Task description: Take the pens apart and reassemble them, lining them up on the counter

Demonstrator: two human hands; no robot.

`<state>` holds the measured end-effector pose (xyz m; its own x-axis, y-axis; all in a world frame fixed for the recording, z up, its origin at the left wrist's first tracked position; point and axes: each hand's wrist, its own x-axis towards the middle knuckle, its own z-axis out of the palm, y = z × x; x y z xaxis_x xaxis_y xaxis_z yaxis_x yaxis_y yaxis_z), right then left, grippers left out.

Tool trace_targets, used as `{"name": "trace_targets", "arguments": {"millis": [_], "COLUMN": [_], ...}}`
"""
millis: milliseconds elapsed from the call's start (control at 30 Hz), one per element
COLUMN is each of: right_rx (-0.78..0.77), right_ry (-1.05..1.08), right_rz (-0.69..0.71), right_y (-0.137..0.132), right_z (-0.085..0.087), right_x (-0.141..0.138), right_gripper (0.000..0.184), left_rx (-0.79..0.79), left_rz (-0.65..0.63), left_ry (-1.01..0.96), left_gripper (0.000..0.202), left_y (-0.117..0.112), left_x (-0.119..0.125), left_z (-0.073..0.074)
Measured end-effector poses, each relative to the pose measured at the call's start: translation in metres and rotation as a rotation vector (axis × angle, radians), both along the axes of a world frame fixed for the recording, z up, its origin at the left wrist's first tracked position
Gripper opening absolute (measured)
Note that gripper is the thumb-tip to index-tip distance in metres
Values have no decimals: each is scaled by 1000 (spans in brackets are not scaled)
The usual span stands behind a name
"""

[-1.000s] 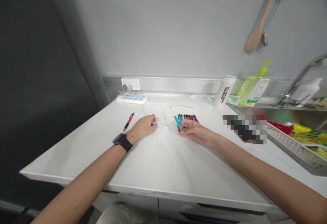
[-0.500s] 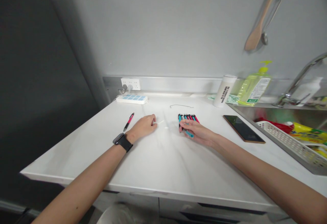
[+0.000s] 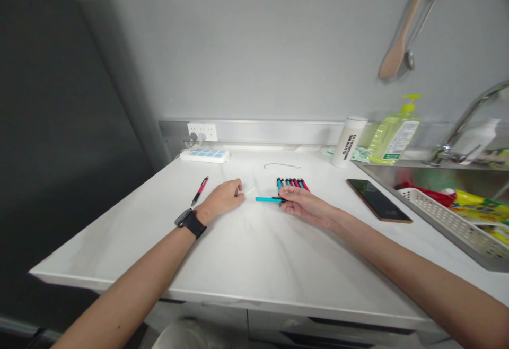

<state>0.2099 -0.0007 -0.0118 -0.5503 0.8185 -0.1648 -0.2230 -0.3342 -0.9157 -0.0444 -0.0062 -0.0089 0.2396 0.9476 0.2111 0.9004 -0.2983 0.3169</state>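
My right hand (image 3: 302, 206) is closed on a blue pen (image 3: 267, 199), pinching its dark end so that the barrel points left, level above the counter. Just behind that hand lies a row of several pens (image 3: 293, 182) in blue, red and black, side by side, partly hidden by my fingers. My left hand (image 3: 223, 199), with a black watch (image 3: 191, 221) at the wrist, rests on the counter with curled fingers. A thin white stick (image 3: 249, 191) sticks out from its fingertips. A single red and black pen (image 3: 200, 191) lies left of this hand.
A bent wire (image 3: 282, 165) lies at the back of the white counter (image 3: 238, 264). A power strip (image 3: 205, 155) sits back left. To the right are a phone (image 3: 378, 200), a white bottle (image 3: 349, 142), a soap bottle (image 3: 395, 134) and the sink with a white basket (image 3: 449, 221).
The blue pen in my right hand has swung from pointing down and right to pointing left. My left hand stays put with the white stick.
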Motion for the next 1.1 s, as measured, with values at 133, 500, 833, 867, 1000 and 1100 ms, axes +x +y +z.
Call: {"name": "trace_targets", "arguments": {"millis": [133, 500, 833, 867, 1000, 1100], "right_rx": [5, -35, 42, 54, 74, 86], "right_ry": [42, 87, -11, -25, -35, -30], "right_rz": [-38, 4, 66, 84, 96, 110], "right_y": [1, 4, 1, 0, 0, -1], "right_z": [0, -2, 2, 2, 1, 1], "right_x": [0, 2, 4, 4, 4, 4], "right_gripper": [20, 29, 42, 40, 31, 27], "left_rx": [3, 5, 3, 7, 0, -14], "left_rz": [-2, -9, -7, -10, -2, 10], "left_ry": [4, -2, 3, 1, -6, -13], "left_gripper": [13, 11, 11, 10, 11, 12], "left_y": [0, 0, 2, 2, 1, 0], "left_x": [0, 0, -1, -1, 0, 1], "left_z": [-1, -1, -3, -3, -2, 0]}}
